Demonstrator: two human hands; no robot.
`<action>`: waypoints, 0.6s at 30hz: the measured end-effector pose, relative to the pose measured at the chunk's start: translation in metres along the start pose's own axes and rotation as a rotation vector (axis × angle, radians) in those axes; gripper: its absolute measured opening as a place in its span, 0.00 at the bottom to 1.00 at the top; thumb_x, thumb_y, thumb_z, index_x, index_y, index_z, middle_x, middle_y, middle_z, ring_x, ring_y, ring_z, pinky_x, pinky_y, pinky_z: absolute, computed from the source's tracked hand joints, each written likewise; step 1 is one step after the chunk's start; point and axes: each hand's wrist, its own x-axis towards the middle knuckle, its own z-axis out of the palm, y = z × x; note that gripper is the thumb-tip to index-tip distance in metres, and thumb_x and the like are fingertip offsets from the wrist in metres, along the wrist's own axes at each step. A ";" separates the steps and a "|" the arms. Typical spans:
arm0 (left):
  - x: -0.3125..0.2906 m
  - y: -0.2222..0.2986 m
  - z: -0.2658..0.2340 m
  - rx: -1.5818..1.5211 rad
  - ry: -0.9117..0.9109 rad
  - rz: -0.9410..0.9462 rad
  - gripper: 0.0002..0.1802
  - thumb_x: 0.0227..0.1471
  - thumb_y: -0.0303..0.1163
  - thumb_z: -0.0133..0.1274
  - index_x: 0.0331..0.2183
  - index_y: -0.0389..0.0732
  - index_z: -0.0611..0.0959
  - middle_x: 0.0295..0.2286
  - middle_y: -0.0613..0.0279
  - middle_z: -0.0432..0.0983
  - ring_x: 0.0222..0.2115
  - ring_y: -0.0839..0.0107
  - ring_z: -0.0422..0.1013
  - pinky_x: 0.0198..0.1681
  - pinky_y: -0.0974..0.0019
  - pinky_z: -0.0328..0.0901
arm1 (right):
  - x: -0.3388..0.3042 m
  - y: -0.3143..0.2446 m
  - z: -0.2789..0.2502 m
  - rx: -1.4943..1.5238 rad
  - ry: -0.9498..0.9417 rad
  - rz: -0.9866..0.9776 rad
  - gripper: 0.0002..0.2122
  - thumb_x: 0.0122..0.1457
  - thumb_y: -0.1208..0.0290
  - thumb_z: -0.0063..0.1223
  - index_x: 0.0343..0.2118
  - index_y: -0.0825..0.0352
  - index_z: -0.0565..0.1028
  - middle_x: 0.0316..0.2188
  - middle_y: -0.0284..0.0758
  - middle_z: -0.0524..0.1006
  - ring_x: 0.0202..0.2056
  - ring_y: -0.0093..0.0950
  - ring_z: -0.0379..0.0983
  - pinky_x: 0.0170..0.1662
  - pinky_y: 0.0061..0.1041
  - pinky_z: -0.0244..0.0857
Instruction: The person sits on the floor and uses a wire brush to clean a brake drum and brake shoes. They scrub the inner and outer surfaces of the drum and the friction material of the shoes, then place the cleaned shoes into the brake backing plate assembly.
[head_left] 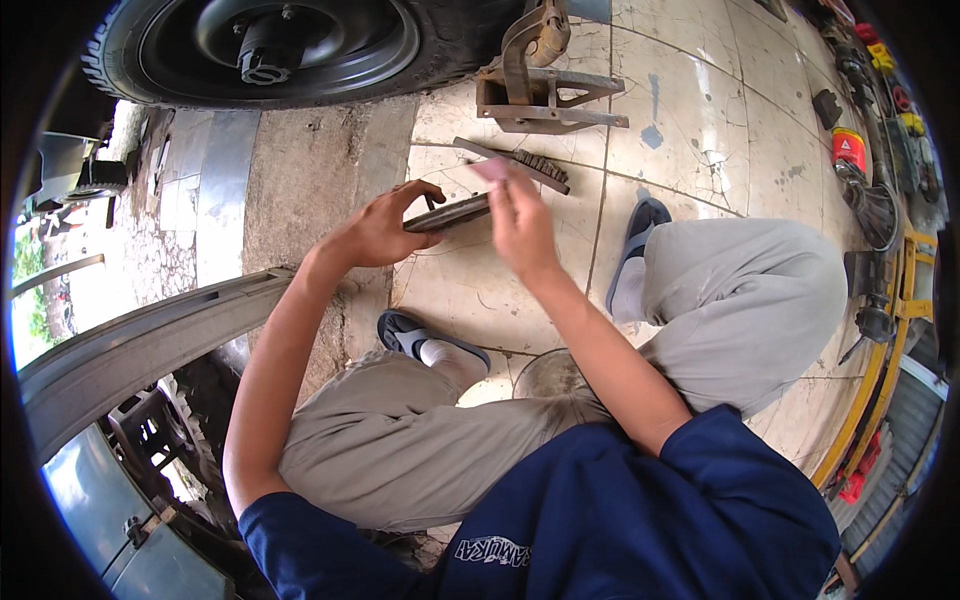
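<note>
In the head view, the left hand (378, 228) grasps the near-left end of a flat dark bar (452, 214), its thumb along the lower edge and a finger curled above. The bar is held above the tiled floor (465, 285), in front of the person's knees. Its long axis slants across the picture, one end low at the left in the left hand, the other pointing up and rightward to the right hand (524, 228), which hides that tip. The right hand pinches a small pinkish piece (490, 168) between thumb and fingers; the piece sticks out to the upper left and is somewhat blurred. Whether the right hand also touches the bar, I cannot tell.

Just beyond the hands, a brush (541, 166) with dark bristles lies on the floor, its long axis running from upper left to lower right, so it slopes the opposite way to the bar. Farther off stands a rusty metal bracket (550, 103), with a large tyre (455, 45) to its left. At the right edge are a red can (848, 150) and a yellow frame (912, 275).
</note>
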 end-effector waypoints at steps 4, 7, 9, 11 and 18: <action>-0.003 0.015 -0.008 0.012 0.016 -0.118 0.33 0.48 0.41 0.64 0.55 0.40 0.75 0.51 0.48 0.75 0.54 0.53 0.69 0.58 0.57 0.63 | -0.002 -0.030 0.009 -0.110 -0.040 -0.369 0.11 0.66 0.71 0.48 0.47 0.66 0.78 0.45 0.41 0.79 0.53 0.40 0.71 0.59 0.40 0.61; -0.005 0.013 -0.008 -0.058 -0.047 -0.109 0.33 0.49 0.40 0.63 0.55 0.41 0.74 0.52 0.48 0.74 0.54 0.54 0.70 0.58 0.57 0.63 | 0.003 -0.003 0.004 -0.022 0.016 -0.326 0.12 0.67 0.69 0.48 0.48 0.66 0.78 0.45 0.42 0.79 0.53 0.41 0.72 0.59 0.39 0.62; -0.006 0.015 -0.007 -0.049 -0.058 -0.084 0.34 0.49 0.39 0.63 0.56 0.41 0.73 0.53 0.49 0.74 0.55 0.54 0.69 0.58 0.57 0.62 | 0.003 0.025 0.002 0.051 0.064 0.109 0.16 0.70 0.62 0.42 0.48 0.67 0.77 0.45 0.40 0.79 0.51 0.38 0.74 0.57 0.34 0.63; -0.003 0.018 -0.003 -0.020 -0.061 -0.058 0.34 0.50 0.39 0.63 0.57 0.43 0.73 0.54 0.49 0.73 0.56 0.54 0.68 0.59 0.56 0.62 | 0.006 0.073 -0.010 0.207 0.092 0.462 0.19 0.72 0.59 0.39 0.49 0.67 0.77 0.44 0.36 0.79 0.46 0.29 0.75 0.51 0.30 0.65; -0.011 0.014 -0.009 0.036 0.000 -0.060 0.36 0.54 0.40 0.61 0.63 0.56 0.68 0.59 0.53 0.68 0.59 0.55 0.65 0.63 0.54 0.61 | -0.007 0.085 -0.015 0.381 0.217 0.843 0.20 0.71 0.56 0.41 0.52 0.69 0.76 0.43 0.31 0.79 0.41 0.20 0.73 0.47 0.23 0.65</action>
